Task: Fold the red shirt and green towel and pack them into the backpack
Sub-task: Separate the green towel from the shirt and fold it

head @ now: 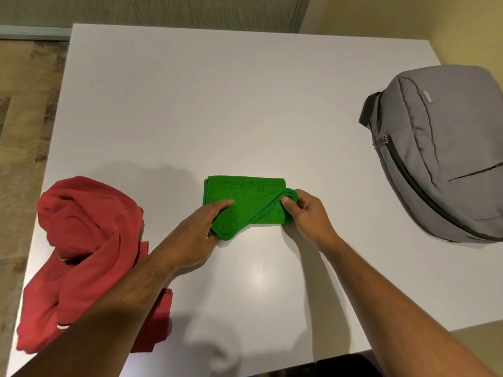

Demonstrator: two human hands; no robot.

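The green towel (pixel 245 197) lies near the middle of the white desk (pixel 217 104), toward the near side, already doubled into a small thick rectangle with its long edges running left to right. Its near layer is turned up along a slanted hemmed edge that runs from the near left corner up to the far right corner. The left hand (pixel 200 235) holds the near left corner, with fingers lying flat on top of the cloth and the thumb tucked under the lifted edge, so its grip is narrow and holds the towel. The right hand (pixel 304 213) pinches the bunched layers at the right end of the towel between thumb and curled fingers, so that grip too is narrow and holds the towel. Both bare forearms reach in from the near edge of the desk. To the left of the towel, well apart from it, the red shirt (pixel 87 254) lies crumpled and unfolded at the left edge of the desk, partly hidden beneath the left forearm, with a small white trim showing at its near end. To the right, well apart from the towel, the grey backpack (pixel 446 159) lies on its back at the right edge of the desk, its dark zip closed along the side and a black handle at its far end.
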